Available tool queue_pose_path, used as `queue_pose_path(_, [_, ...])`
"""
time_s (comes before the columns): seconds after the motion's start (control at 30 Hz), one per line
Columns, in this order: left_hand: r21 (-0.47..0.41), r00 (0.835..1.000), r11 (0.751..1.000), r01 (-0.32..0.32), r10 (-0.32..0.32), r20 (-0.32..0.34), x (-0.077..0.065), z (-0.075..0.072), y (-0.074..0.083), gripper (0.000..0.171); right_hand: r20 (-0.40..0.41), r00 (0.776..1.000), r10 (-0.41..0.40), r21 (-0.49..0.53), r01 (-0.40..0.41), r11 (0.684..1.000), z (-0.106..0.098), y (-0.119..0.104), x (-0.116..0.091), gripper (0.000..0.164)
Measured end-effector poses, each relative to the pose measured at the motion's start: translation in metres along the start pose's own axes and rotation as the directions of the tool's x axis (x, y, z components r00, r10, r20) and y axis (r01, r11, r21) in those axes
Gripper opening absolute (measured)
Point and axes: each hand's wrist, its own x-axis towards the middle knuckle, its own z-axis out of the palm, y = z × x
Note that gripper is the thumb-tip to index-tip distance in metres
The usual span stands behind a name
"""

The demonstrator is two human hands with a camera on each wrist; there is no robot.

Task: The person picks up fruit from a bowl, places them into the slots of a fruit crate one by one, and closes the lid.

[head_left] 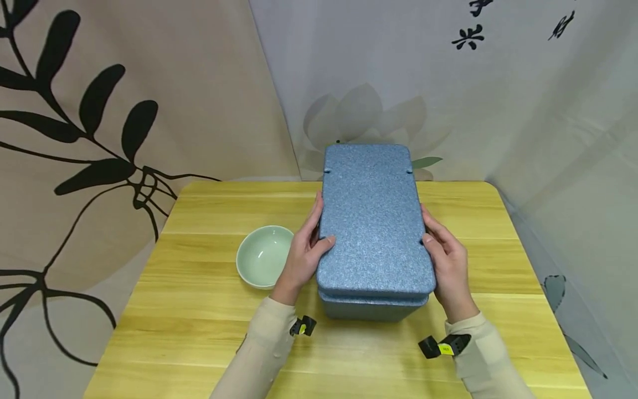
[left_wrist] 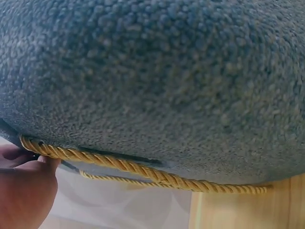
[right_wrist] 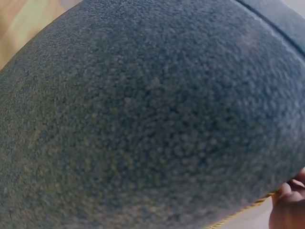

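A blue speckled foam box (head_left: 371,311) stands on the table with its long lid (head_left: 371,221) on top. In the head view my left hand (head_left: 305,252) holds the lid's left edge, thumb on the top face and fingers along the side. My right hand (head_left: 448,260) grips the opposite edge, thumb near a small notch. A twisted yellow rope (left_wrist: 143,169) runs along the box side in the left wrist view, close to the left fingers. The right wrist view is mostly filled by the box wall (right_wrist: 143,109). The box's inside is hidden.
A pale green bowl (head_left: 264,257) sits left of the box, partly behind the left wrist. The wooden table (head_left: 199,310) ends at a printed cloth backdrop (head_left: 199,72) behind the box. Black wrist cameras are strapped on both sleeves.
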Motion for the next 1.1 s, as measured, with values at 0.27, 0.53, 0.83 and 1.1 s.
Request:
queue_pose_path(0.27, [0.010,0.996,1.000,-0.006,0.007,-0.090,-0.002,0.005,0.021,0.057,-0.016,0.999,-0.049,0.050,0.050,0.998,-0.002,0.002,-0.002,0.036])
queue_pose_path(0.53, [0.027,0.991,0.997,-0.066,0.068,-0.118,-0.002,0.006,0.013,0.050,-0.049,0.998,-0.038,0.028,0.039,0.999,-0.007,0.005,-0.003,0.035])
queue_pose_path(0.83, [0.032,0.992,0.997,-0.070,0.073,-0.100,-0.004,0.011,0.013,0.050,-0.086,0.996,-0.010,0.001,0.010,1.000,-0.009,0.002,-0.006,0.034])
queue_pose_path(1.1, [0.035,0.992,0.997,-0.066,0.069,-0.103,-0.004,0.013,0.011,0.050,-0.089,0.996,0.022,-0.009,-0.023,1.000,-0.013,0.003,-0.007,0.035])
